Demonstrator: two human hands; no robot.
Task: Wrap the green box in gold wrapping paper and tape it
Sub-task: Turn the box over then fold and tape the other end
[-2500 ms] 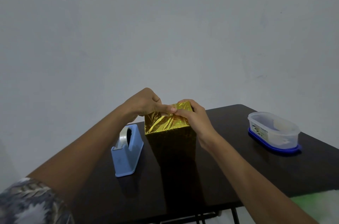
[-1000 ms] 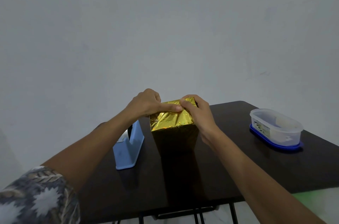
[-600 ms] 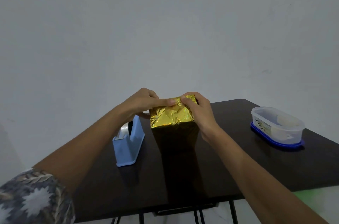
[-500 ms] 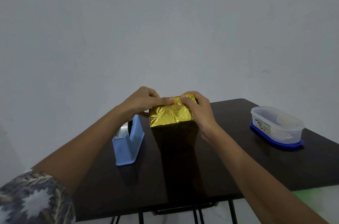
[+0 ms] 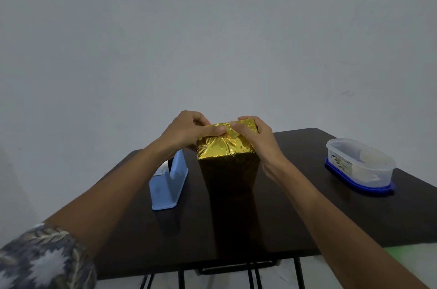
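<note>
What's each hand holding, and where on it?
The gold-wrapped box, at its top: left hand pinches the folds on the top face, right hand grips the top right edge, thumb on top.

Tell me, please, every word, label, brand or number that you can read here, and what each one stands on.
Label on the side of the clear plastic container: printed text and a small picture, too blurred to read.
Blue tape dispenser: no text visible.
Gold wrapping paper: no print, only a holographic sheen.
Nothing else in view carries writing.
</note>
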